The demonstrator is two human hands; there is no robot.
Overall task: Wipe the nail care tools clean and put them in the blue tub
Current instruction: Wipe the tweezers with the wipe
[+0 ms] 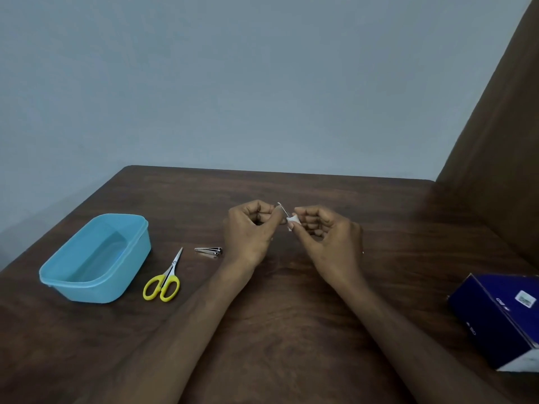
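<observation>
wooden table [291,316], blue tub [96,259] holding nothing

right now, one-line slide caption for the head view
Left hand holds a thin metal tool; right hand wipes it with a white wad.

dark blue box [495,319], small white markings and label, too blurred to read

Both forearms are bare to the frame's edge, with no sleeves covering the hands [291,228].
</observation>
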